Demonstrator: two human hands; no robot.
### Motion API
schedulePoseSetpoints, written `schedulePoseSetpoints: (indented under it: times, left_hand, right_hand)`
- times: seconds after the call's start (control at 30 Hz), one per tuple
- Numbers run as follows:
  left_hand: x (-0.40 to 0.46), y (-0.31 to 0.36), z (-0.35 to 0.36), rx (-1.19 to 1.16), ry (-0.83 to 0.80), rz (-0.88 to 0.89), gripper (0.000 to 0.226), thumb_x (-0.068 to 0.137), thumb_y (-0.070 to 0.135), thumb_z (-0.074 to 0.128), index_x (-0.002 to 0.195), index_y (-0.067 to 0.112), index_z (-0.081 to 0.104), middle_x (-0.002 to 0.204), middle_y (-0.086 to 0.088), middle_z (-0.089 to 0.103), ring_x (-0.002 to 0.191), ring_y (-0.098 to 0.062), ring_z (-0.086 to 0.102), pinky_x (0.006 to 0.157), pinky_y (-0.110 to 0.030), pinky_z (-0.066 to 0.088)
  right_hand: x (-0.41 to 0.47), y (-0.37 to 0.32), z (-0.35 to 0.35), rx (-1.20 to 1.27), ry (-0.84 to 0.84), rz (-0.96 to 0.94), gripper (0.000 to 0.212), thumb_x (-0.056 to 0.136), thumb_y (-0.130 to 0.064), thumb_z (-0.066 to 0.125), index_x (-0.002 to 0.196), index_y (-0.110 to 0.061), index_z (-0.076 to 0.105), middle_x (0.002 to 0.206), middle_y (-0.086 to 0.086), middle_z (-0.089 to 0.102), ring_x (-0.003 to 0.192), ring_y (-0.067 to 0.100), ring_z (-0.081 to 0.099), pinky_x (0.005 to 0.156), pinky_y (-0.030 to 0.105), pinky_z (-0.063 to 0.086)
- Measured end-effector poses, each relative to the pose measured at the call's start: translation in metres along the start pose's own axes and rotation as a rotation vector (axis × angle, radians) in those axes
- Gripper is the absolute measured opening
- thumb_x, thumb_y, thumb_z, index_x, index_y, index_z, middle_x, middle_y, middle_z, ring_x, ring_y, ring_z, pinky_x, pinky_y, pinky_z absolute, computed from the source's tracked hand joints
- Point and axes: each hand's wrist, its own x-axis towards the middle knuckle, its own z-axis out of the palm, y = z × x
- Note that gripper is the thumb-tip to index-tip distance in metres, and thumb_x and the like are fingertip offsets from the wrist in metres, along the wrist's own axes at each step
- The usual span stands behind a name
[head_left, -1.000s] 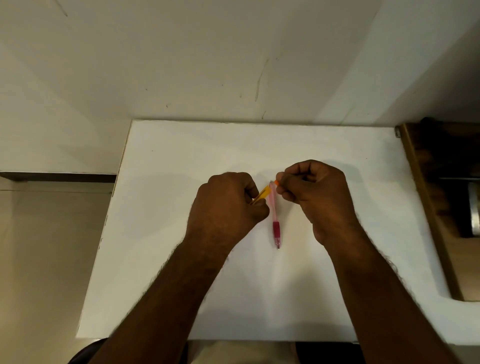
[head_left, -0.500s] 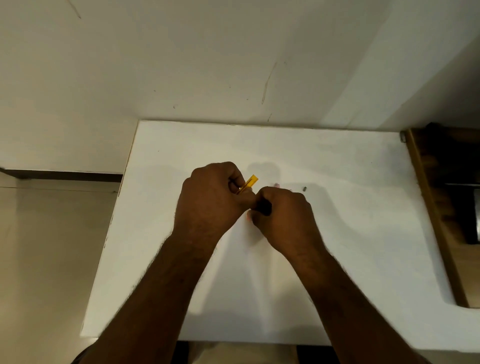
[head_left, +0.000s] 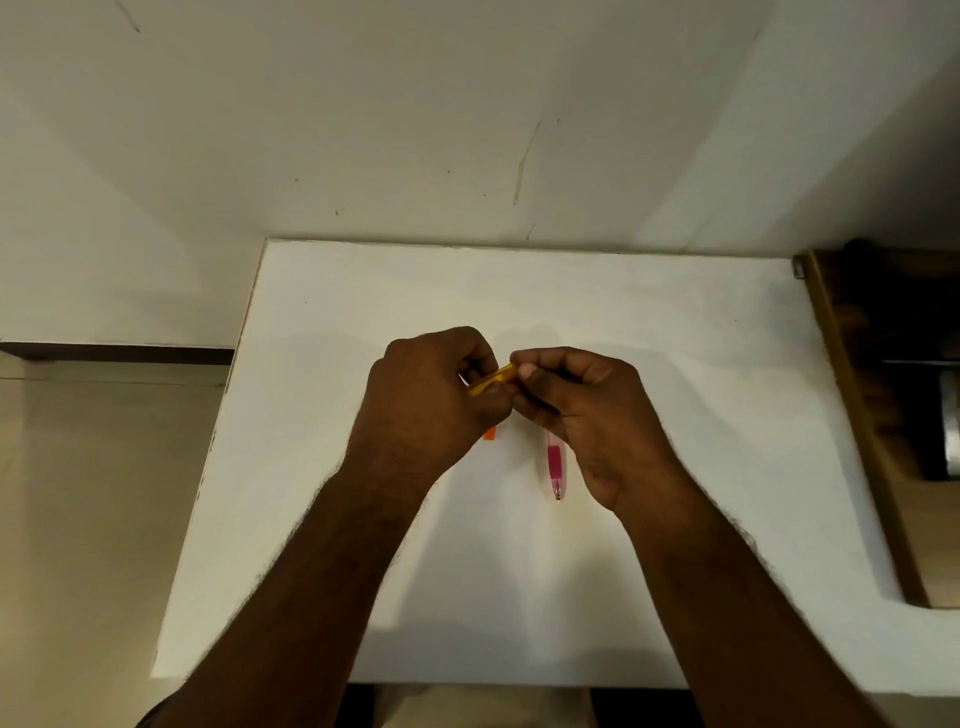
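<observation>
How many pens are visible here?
2. The left hand and right hand pinch a yellow pen; a pink pen lies on the table, partly under that hand. Hands may hide more.

head view | faces forward and down (wide-angle) | close above left hand (head_left: 431, 402), right hand (head_left: 589, 415), table (head_left: 363, 291)

- My left hand (head_left: 431, 400) and right hand (head_left: 587, 415) are both bare, and so are the wrists.
- Both my forearms run uncovered down to the bottom edge of the view.
- Short, fine hair stands out along the outer edges of each forearm.
- One nail shows on my right hand, cut short.
</observation>
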Motion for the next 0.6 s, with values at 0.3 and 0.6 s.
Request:
schedulePoseSetpoints:
  times: [0.3, 0.6]
  left_hand:
    - [-0.0010, 0.0046, -0.0034, -0.048, 0.024, 0.058, 0.017, 0.067, 0.034, 0.070, 0.082, 0.026, 0.073, 0.074, 0.009, 0.069, 0.073, -0.011, 0.065, 0.069, -0.035, 0.056]
    - [0.0003, 0.0032, -0.0057, -0.037, 0.043, 0.127, 0.013, 0.074, 0.030, 0.075, 0.086, 0.026, 0.073, 0.075, 0.010, 0.065, 0.066, -0.007, 0.058, 0.067, -0.028, 0.050]
  right_hand:
    - [0.0033, 0.0014, -0.0031, 0.183, -0.049, 0.143, 0.018, 0.094, 0.006, 0.062, 0.097, -0.004, 0.077, 0.088, 0.010, 0.081, 0.081, 0.018, 0.080, 0.071, 0.022, 0.061]
    - [0.0044, 0.0035, -0.0031, 0.185, -0.089, 0.138, 0.024, 0.095, 0.008, 0.059, 0.095, -0.007, 0.077, 0.085, 0.006, 0.081, 0.080, 0.016, 0.079, 0.071, 0.022, 0.061]
